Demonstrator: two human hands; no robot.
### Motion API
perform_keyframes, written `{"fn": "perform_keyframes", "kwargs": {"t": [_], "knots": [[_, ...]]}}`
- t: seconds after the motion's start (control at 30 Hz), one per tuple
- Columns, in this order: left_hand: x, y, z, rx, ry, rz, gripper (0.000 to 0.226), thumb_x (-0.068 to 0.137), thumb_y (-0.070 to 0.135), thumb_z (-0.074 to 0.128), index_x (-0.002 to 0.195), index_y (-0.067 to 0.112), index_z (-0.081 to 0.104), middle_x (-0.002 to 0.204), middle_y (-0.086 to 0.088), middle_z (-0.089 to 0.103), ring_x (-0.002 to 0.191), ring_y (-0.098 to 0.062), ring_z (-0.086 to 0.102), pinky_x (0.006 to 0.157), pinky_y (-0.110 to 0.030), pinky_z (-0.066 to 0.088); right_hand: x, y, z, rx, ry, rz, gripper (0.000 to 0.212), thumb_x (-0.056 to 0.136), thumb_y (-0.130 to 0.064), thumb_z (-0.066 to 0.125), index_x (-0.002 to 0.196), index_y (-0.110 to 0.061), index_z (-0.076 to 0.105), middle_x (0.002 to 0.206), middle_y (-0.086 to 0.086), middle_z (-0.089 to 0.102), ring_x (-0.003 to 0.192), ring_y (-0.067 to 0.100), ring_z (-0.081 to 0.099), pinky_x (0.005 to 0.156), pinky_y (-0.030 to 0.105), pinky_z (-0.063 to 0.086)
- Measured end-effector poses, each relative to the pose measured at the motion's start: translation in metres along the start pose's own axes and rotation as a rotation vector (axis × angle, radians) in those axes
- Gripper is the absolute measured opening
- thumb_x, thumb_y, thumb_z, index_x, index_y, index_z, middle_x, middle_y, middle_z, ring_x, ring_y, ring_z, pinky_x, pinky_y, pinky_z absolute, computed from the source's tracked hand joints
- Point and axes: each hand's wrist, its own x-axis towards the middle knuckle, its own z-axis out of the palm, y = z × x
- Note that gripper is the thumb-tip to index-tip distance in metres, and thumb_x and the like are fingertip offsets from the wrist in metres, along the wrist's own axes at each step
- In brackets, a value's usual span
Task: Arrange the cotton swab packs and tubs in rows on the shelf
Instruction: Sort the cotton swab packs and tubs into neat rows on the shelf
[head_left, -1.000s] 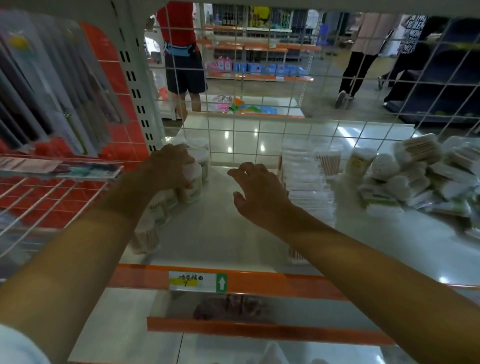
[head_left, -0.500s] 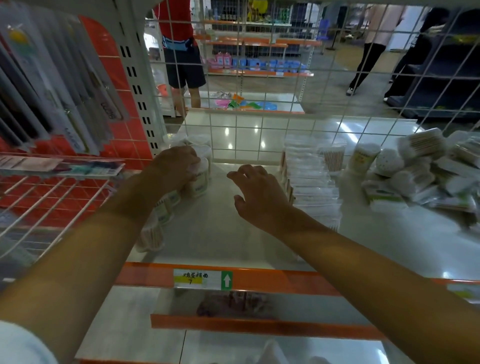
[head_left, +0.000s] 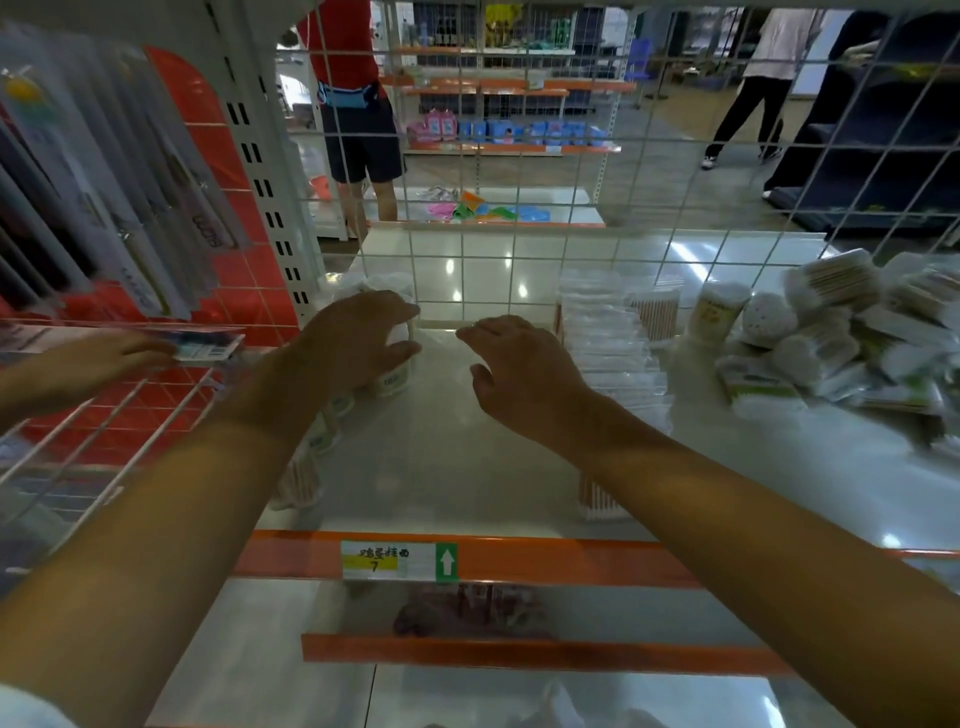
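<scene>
The left hand (head_left: 358, 338) reaches over the far end of a row of tubs (head_left: 332, 415) on the left part of the white shelf (head_left: 441, 467), its fingers curled round the top of the rearmost tub (head_left: 397, 364), which stands upright. The row's long axis runs from the shelf's orange front edge (head_left: 545, 564) back toward the wire grid (head_left: 519, 260); each tub stands with its own axis vertical, though the nearer ones are blurred and partly hidden by the forearm. The right hand (head_left: 519, 374) hovers above bare shelf between the two rows, palm down, fingers loosely spread and bent, holding nothing. Just to its right, a row of flat clear swab packs (head_left: 608, 348) is stacked along the same front-to-back axis; its near end is hidden by the right forearm. One upright swab tub (head_left: 719, 312) stands beyond this row, beside a loose heap of packs and tubs (head_left: 841, 338) on the right of the shelf, lying at mixed angles. A price label (head_left: 400, 561) with a green arrow sits on the front edge. At far left another person's hand (head_left: 98, 358) touches a carded item (head_left: 208, 345) on a wire rack (head_left: 104, 415).
</scene>
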Motion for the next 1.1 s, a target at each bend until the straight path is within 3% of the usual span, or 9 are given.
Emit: {"fn": "perform_keyframes", "kwargs": {"t": [0.27,0.57,0.8,1.0,1.1], "knots": [[0.012,0.063,0.004,-0.006,0.038,0.159,0.044,0.091,0.034,0.053,0.130,0.012,0.051,0.125,-0.008,0.057,0.112,-0.024,0.053,0.094,-0.036,0.043,-0.012,0.041,-0.023,-0.049,0.017,0.109,0.037,0.090,-0.018,0.049,0.127,-0.011,0.051,0.124,0.006,0.056,0.119,0.022,0.046,0.100,0.035,0.038],[0.036,0.127,0.022,-0.019,-0.020,0.254,0.049,0.091,0.036,0.052,0.133,0.013,0.047,0.129,-0.009,0.055,0.118,-0.025,0.050,0.097,-0.041,0.042,-0.045,0.101,-0.046,-0.100,0.012,0.219,0.036,0.092,-0.019,0.049,0.126,-0.011,0.051,0.126,0.007,0.055,0.118,0.022,0.049,0.097,0.032,0.038],[0.051,0.183,0.026,-0.060,-0.019,0.298,0.046,0.091,0.034,0.053,0.132,0.013,0.049,0.132,-0.007,0.054,0.120,-0.024,0.049,0.099,-0.040,0.040,-0.074,0.152,-0.056,-0.115,0.060,0.267,0.032,0.090,-0.018,0.048,0.119,-0.011,0.057,0.119,0.006,0.059,0.106,0.022,0.056,0.084,0.030,0.046],[0.060,0.227,0.031,-0.142,-0.009,0.307,0.040,0.089,0.031,0.057,0.123,0.011,0.056,0.120,-0.009,0.061,0.107,-0.025,0.057,0.088,-0.036,0.047,-0.098,0.191,-0.068,-0.117,0.036,0.295,0.033,0.090,-0.016,0.047,0.121,-0.013,0.055,0.120,0.006,0.058,0.108,0.023,0.054,0.087,0.033,0.044],[0.067,0.244,0.035,-0.132,-0.048,0.342,0.039,0.090,0.032,0.055,0.123,0.012,0.056,0.123,-0.007,0.059,0.111,-0.024,0.055,0.090,-0.038,0.047,-0.109,0.212,-0.072,-0.090,0.020,0.308,0.037,0.087,-0.014,0.048,0.124,-0.013,0.054,0.119,0.008,0.059,0.109,0.026,0.052,0.091,0.038,0.045]]}}
